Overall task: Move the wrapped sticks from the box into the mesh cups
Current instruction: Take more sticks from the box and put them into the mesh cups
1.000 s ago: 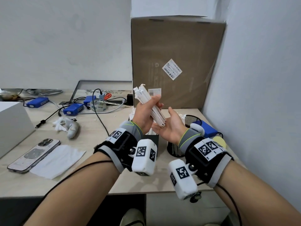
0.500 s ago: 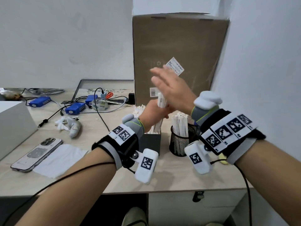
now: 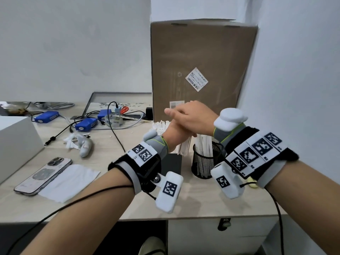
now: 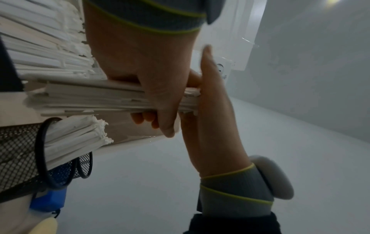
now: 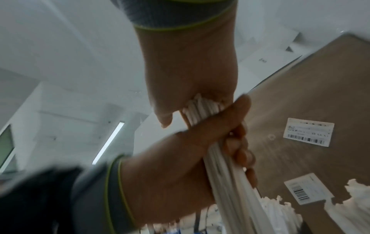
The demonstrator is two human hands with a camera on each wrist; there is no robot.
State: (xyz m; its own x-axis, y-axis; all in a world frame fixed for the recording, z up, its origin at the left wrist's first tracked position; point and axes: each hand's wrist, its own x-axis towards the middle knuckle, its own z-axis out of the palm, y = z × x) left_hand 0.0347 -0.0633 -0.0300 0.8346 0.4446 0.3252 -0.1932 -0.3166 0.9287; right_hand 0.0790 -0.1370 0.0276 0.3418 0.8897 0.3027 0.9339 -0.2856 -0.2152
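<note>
— Paper-wrapped sticks [image 4: 96,101]: location?
— One bundle, gripped in the left hand [image 3: 176,134], fingers curled round it, above the black box [image 3: 172,162] and beside the mesh cup [image 3: 204,162].
— Right hand [image 3: 191,116]?
— Flat, fingers straight, palm pressed on the bundle's top ends.
— Other sticks?
— More stand in the box; others fill the mesh cup.

— Where are the wrapped sticks [image 4: 96,99]?
— One white paper-sleeved bundle is held above the black box [image 3: 172,163], where more sticks stand on end.
— And the mesh cups?
— The near black mesh cup [image 3: 203,162] stands just right of the box, already holding upright sticks.
</note>
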